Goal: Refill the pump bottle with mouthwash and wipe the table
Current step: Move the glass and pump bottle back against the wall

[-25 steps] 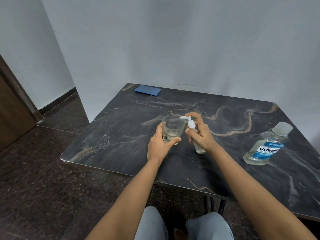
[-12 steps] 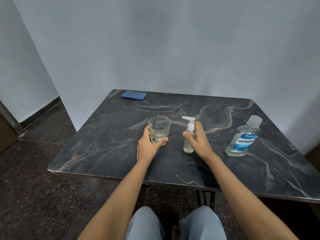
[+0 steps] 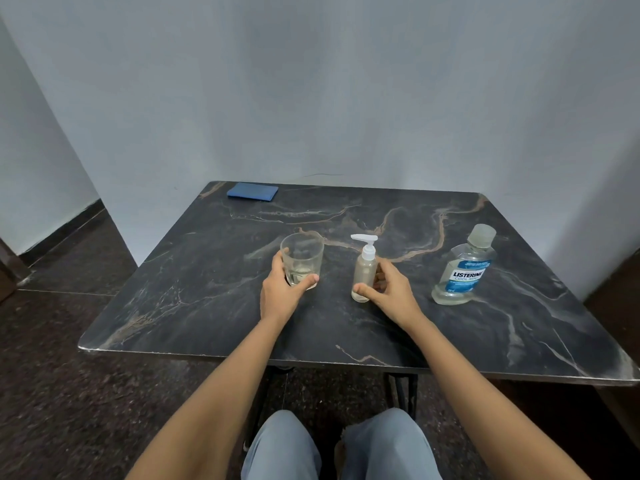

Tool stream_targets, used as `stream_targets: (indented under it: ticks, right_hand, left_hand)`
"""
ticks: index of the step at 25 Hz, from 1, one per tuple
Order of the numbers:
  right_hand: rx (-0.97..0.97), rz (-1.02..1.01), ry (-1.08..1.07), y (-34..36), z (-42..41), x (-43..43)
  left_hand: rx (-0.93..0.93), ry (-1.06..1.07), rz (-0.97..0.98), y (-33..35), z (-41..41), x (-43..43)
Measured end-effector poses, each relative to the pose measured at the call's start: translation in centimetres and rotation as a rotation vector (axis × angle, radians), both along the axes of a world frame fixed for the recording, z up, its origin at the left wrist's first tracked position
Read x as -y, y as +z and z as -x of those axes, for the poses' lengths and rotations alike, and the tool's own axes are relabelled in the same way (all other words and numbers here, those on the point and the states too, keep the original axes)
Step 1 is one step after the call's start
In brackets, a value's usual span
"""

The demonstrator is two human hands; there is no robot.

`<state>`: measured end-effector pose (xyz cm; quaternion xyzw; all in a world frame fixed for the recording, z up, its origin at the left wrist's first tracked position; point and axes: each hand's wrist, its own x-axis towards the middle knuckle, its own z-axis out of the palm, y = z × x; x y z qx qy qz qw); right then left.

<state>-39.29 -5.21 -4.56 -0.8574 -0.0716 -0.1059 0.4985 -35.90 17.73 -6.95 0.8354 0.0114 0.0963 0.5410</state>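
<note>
A small clear pump bottle with a white pump head stands upright mid-table. My right hand is cupped loosely around its lower right side, thumb against the front near the base, fingers behind it. A clear drinking glass with a little pale liquid at the bottom stands to the left. My left hand holds that glass from its near left side. A capped Listerine mouthwash bottle, partly filled, stands on the right. A folded blue cloth lies at the far left corner.
The dark marble-patterned table stands against a white wall, with dark floor to the left. My knees show under the near edge. A dark piece of furniture sits by the table's right side.
The pump bottle went from tilted toward the glass to upright on the table. My right hand slid down from its neck to its base. The view shifted back and up.
</note>
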Motion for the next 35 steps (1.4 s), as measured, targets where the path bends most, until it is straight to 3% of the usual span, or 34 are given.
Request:
stream_targets:
  ticks: [7, 17, 26, 35]
  right_hand:
    - [0.060, 0.083, -0.090, 1.1, -4.0, -0.9]
    - [0.025, -0.024, -0.373, 3.8, -22.4, -0.9]
    - [0.006, 0.010, -0.397, 1.2, -34.4, 0.5]
    - [0.049, 0.055, -0.380, -1.0, -37.1, 0.6]
  left_hand:
    - [0.020, 0.055, 0.074, 1.5, -4.1, 0.0]
    - [0.017, 0.043, 0.004, 4.9, -20.6, 2.5]
    - [0.021, 0.051, 0.001, 2.6, -31.6, 4.2]
    - [-0.020, -0.007, 0.027, 0.8, -35.7, 4.3]
